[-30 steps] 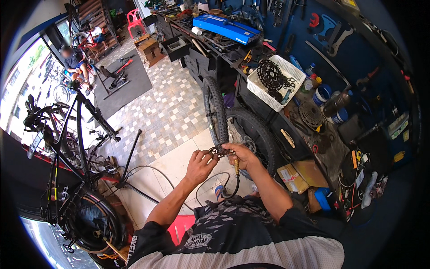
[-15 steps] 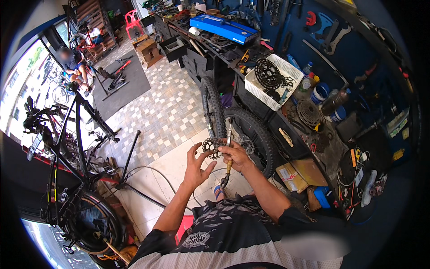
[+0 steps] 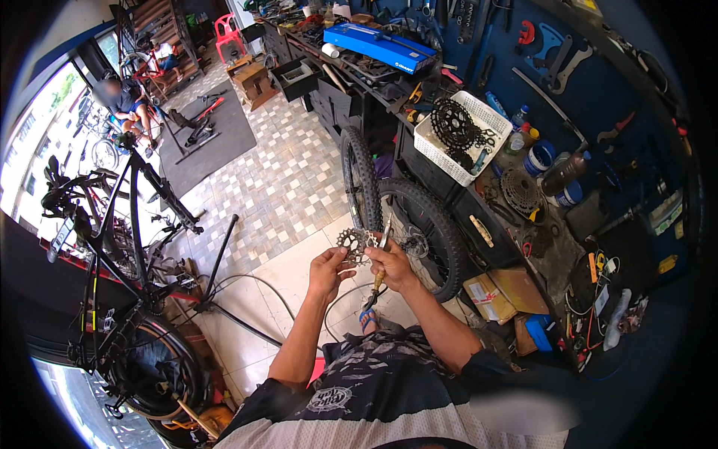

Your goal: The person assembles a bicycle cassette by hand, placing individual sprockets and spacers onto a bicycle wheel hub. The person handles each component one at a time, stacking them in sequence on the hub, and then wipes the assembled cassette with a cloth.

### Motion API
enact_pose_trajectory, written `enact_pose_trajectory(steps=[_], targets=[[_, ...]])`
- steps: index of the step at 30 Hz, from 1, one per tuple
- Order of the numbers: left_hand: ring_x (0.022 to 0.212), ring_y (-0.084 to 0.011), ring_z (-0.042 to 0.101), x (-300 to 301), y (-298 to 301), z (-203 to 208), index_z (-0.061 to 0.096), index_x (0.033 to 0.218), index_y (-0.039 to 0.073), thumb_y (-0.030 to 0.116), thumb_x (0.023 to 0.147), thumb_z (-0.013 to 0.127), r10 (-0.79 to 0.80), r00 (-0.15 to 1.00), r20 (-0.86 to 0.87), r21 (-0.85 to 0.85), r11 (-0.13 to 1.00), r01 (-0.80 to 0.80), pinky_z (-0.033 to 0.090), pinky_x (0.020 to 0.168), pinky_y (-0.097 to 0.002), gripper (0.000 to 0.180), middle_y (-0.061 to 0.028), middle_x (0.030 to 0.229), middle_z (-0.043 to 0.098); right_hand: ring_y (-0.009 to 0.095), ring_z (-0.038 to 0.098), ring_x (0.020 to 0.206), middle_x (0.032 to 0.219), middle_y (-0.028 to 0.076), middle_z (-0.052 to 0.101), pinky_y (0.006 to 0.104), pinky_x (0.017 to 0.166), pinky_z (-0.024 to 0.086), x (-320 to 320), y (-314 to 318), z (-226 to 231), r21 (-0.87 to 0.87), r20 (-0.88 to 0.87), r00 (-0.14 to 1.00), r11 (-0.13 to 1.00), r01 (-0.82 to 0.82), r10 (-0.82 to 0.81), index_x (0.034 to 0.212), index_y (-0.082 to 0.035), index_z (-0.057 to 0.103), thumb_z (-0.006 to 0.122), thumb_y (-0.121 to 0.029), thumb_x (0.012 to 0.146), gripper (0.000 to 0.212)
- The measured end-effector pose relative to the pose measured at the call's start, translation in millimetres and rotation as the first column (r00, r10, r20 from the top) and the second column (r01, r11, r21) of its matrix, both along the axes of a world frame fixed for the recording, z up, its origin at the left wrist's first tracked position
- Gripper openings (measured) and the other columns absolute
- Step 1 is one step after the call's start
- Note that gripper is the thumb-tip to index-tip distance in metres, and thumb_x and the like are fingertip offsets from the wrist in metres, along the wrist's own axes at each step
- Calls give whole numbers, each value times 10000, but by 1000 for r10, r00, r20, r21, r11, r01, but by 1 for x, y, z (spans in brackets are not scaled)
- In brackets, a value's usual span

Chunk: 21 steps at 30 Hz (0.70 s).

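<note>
Dark, toothed metal sprocket [image 3: 349, 240], held up just on the near side of the upright, black, knobbly bicycle tyre [image 3: 366, 179], its rim pinched by the left hand's [image 3: 327, 272] thumb and fingers, while the right hand [image 3: 390, 267] grips a slim brass-and-silver tool [image 3: 379, 282] and steadies the opposite edge. Step judged: two-handed positioning for close work; next move would call for a firm rim pinch, silver tip unobstructed. Unclear: whether two rings overlap, the palm-covered tool middle, and heaped parts in the white perforated plastic basket [image 3: 441, 164], right of the tyre.
</note>
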<state>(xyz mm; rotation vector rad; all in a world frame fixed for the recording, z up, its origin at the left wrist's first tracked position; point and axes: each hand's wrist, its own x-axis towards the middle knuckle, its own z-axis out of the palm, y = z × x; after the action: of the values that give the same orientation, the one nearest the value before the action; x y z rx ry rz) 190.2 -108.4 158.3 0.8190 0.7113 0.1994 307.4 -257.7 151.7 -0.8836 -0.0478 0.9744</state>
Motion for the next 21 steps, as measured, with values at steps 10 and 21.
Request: enact_pose_trajectory(steps=[10, 21], targets=[[893, -180, 682, 2, -6, -12, 558, 1220, 70, -81, 907, 694, 63, 978, 201, -28, 998, -59, 559, 743, -308, 373, -92, 1039, 708, 36, 455, 527, 851, -15, 627, 232, 471, 378, -4, 9, -2, -74, -15, 989, 987, 143, -144, 1266, -64, 573, 777, -140, 917, 411], [959, -214, 699, 0, -6, 4, 606, 1174, 2, 161, 989, 705, 8, 999, 45, -51, 999, -6, 595, 742, -339, 263, -119, 1053, 693, 45, 495, 557, 871, -4, 684, 223, 493, 406, -1, 14, 8, -263, 277, 958, 954, 147, -71, 1138, -75, 635, 794, -102, 876, 308]])
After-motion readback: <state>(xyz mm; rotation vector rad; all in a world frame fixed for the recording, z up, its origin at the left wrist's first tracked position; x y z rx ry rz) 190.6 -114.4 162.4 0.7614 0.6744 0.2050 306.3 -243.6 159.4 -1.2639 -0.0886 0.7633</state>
